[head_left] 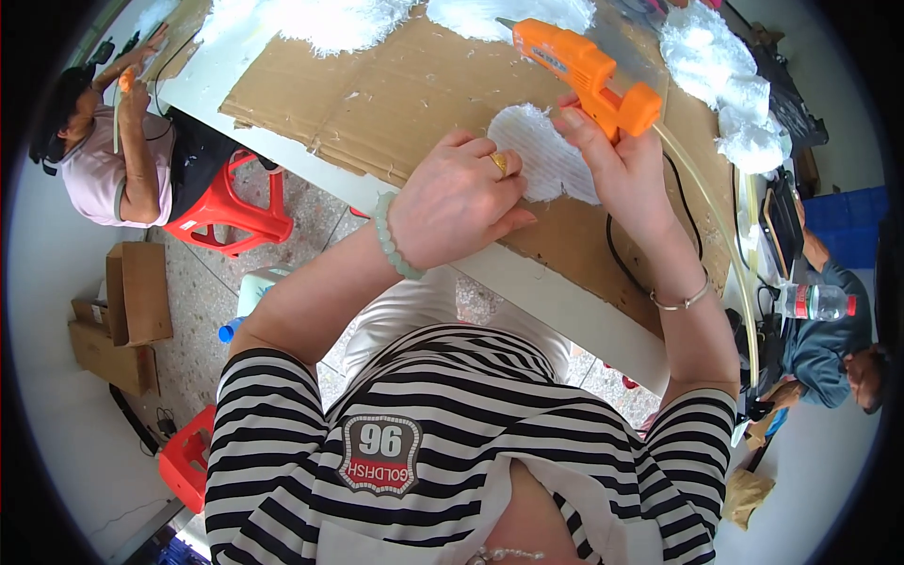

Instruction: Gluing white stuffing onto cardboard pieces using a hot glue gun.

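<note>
My right hand is wrapped round an orange hot glue gun, whose nozzle points to the far left, away from me. A pale glue stick trails in a long curve from the gun's back end. Under the gun, near the table's front edge, lies a white ribbed soft pad with a rounded outline. My right thumb reaches over the pad's upper right side. At its left edge, my left hand is closed, fingers curled against the pad; the fingertips are hidden, so what they pinch cannot be seen.
A cardboard sheet covers the white table. White fluffy pieces lie along the far side, and more are heaped at right. A black cord loops beside my right forearm. People sit at left and right, near a plastic bottle.
</note>
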Demonstrator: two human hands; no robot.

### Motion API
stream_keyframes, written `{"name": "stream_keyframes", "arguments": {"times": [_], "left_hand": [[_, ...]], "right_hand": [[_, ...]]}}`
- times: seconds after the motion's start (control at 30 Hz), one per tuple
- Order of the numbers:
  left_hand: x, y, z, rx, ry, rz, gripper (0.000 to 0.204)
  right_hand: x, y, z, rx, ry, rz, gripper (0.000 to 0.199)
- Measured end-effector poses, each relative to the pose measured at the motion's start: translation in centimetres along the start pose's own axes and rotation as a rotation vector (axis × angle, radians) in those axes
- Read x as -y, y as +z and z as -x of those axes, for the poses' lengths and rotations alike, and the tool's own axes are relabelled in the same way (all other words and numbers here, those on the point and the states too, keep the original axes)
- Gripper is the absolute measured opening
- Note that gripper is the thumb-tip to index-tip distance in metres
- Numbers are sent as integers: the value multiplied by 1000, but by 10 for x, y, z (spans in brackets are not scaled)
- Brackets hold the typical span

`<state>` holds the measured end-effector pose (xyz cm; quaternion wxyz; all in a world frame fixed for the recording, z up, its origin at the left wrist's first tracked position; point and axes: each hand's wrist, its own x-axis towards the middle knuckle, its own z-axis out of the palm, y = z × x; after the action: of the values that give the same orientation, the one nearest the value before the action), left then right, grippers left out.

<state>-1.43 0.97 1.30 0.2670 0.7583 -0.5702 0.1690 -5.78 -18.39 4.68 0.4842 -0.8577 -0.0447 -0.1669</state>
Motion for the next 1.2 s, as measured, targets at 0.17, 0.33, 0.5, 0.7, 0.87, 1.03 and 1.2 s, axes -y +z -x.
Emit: {"name": "stream_keyframes", "arguments": {"times": [0.17, 0.33, 0.5, 0.7, 0.87, 1.03, 1.2], "left_hand": [[-5, -4, 0, 52, 2, -21, 25], [7, -2, 1, -119, -15, 106, 17], [37, -7, -9, -104, -540, 207, 13], [59, 10, -34, -17, -569, 176, 23], [66, 13, -51, 142, -627, 177, 24], [75, 15, -60, 212, -692, 269, 22], [77, 19, -60, 138, -693, 322, 20]], "right_hand": [[9, 4, 20, -18, 116, -254, 23], [-9, 15, 25, -64, 181, -439, 24], [-11, 15, 31, -118, 196, -525, 26], [-15, 17, 32, -157, 183, -573, 27], [-19, 15, 30, -172, 263, -626, 27], [-20, 14, 31, -164, 257, -637, 26], [-19, 15, 32, -185, 269, -653, 25]]}}
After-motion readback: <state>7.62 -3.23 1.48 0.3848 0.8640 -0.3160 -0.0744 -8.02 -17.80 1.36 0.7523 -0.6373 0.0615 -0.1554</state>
